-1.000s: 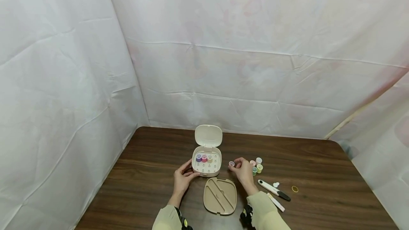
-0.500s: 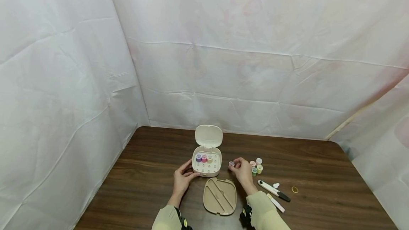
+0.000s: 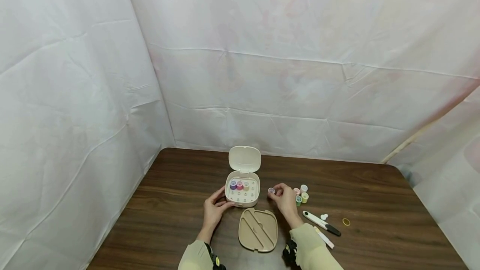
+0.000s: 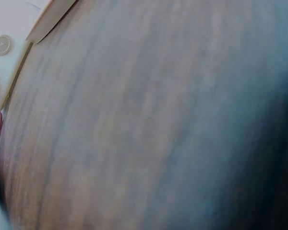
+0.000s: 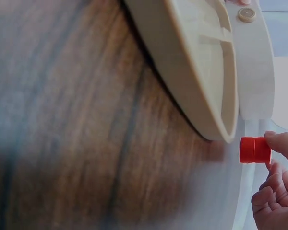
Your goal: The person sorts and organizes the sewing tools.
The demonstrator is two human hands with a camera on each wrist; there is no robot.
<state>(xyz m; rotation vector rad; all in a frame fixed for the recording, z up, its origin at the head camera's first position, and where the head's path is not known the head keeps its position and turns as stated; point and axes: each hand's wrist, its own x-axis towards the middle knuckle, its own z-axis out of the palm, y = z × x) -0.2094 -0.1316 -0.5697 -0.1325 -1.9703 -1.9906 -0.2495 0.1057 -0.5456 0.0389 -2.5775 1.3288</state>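
Note:
An open cream sewing box (image 3: 243, 204) with its lid tipped back stands on the table. Purple, pink and pale thread spools sit on pegs in its back row; the other pegs show bare. My left hand (image 3: 213, 211) holds the box's front left corner, thumb along the front, fingers at the side. To the right of the box, my right hand (image 3: 286, 200) pinches a spool by its edge, above the table. In the right wrist view this spool (image 5: 254, 150) looks red. A beige tray insert (image 3: 258, 232) with a diagonal channel lies in front of the box.
Right of my right hand stand several spools, among them a green one (image 3: 298, 200) and a yellow one (image 3: 305, 198). Nearer lie a white-and-black tool (image 3: 321, 223), a white stick (image 3: 324, 238), small white pieces (image 3: 324, 217) and a yellow ring (image 3: 346, 222). White sheeting (image 3: 240, 86) hangs behind the table.
Almost nothing differs. The spool in my right hand has shifted up very slightly; my left hand and the box have stayed in place.

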